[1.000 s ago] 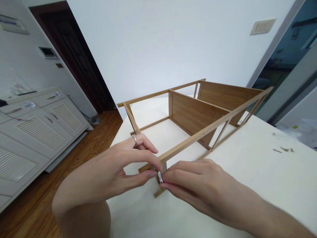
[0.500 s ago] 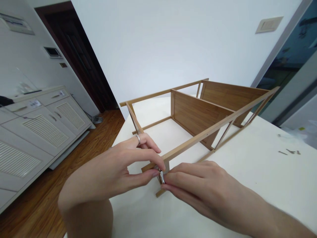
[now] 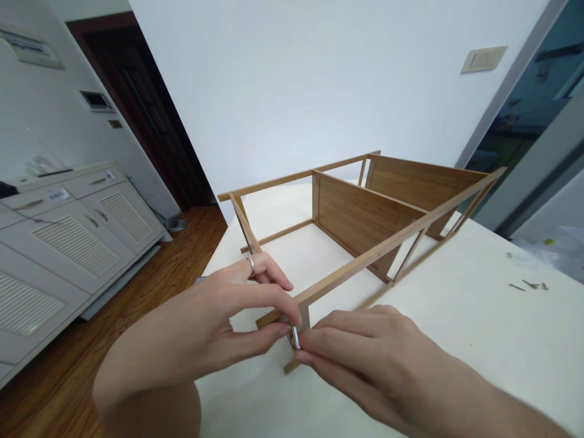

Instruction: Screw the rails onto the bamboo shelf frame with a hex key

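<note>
A light-brown wooden shelf frame (image 3: 351, 265) lies on its side on a white table (image 3: 456, 359). At its near corner, my right hand (image 3: 365, 359) pinches a small, shiny silver metal tool (image 3: 295, 337) between thumb and fingers. Most of that tool is hidden by my fingers, so its exact kind does not show. My left hand (image 3: 241, 313), with a ring on one finger, closes thumb and forefinger at the tool's upper end, against the rail's near end. Its other fingers curl over the inner side of the rail. Whatever lies between the left fingertips is mostly covered.
Several screws (image 3: 529, 285) lie on the table at the right, close to a clear plastic bag (image 3: 561, 246). A white wall (image 3: 328, 79) rises behind the table. To the left, a white cabinet (image 3: 82, 237) stands on the wooden floor (image 3: 191, 237).
The view has shifted slightly, so the frame and both hands sit a little lower and further left. The silver tool appears turned a little between my fingers; both hands keep their grip.
</note>
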### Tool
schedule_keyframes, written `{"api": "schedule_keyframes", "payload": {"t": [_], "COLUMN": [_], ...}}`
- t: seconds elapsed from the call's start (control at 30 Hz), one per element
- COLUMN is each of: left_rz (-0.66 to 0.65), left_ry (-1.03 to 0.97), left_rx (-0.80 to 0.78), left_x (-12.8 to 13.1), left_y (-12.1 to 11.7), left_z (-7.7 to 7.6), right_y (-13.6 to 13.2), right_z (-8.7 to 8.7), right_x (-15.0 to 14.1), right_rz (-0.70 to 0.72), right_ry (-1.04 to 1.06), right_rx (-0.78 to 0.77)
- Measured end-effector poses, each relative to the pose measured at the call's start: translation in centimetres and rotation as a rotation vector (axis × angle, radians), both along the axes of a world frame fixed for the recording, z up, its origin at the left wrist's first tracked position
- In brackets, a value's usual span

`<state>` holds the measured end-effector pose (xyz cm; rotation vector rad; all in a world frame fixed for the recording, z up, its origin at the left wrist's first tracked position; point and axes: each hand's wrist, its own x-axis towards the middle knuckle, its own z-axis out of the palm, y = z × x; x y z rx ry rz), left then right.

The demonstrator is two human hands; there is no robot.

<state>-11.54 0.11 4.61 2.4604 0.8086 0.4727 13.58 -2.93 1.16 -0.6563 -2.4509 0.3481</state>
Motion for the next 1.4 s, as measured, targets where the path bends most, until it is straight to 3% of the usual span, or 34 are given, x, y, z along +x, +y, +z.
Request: {"api": "schedule_keyframes", "payload": {"t": [0.5, 0.73, 0.97, 1.23, 1.4], "left_rz": [0.0, -0.004, -0.002, 0.002, -0.002], "left_ry": [-0.016, -0.025, -0.01, -0.009, 0.02], "left_rx": [0.025, 0.031, 0.028, 0.026, 0.034], "left_x": [0.1, 0.2, 0.1, 0.1, 0.1], "left_y": [-0.1, 0.0, 0.0, -0.1, -0.1], "left_z": [0.1, 0.3, 0.2, 0.3, 0.5], "right_y": [-0.8, -1.1, -1.2, -0.9, -0.1], "right_z": [-0.5, -0.6, -2.2, -1.4, -1.3], "right_x": [-0.1, -0.3, -1.0, -0.3, -0.3], "right_rz": [-0.115, -0.15, -0.192, -0.043, 0.018], "right_ry": [-0.098, -0.062, 0.106, -0.064, -0.043], "right_rx": [0.215, 0.247, 0.117, 0.067, -0.026]}}
